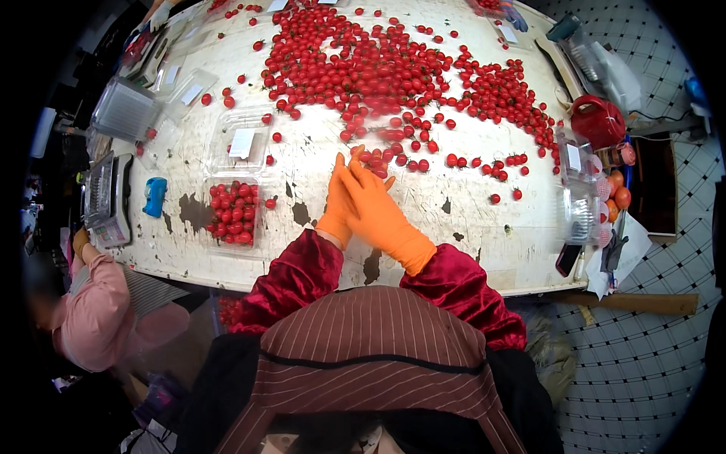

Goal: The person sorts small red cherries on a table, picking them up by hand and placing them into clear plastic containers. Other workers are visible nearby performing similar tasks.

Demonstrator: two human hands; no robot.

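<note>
My left hand and my right hand, both in orange gloves, are together over the middle of the table's near half. My right hand crosses in front and hides part of the left. The fingers of both stretch out and point away from me. Several red cherry tomatoes lie right by the fingertips; contact with them cannot be made out. A large spread of cherry tomatoes covers the table beyond. To the left stands a clear plastic box full of cherry tomatoes, its labelled lid folded back.
At the left edge are a scale, a blue tape dispenser and stacked clear boxes. Clear boxes, a phone and a red container line the right edge. A person in pink is at the lower left.
</note>
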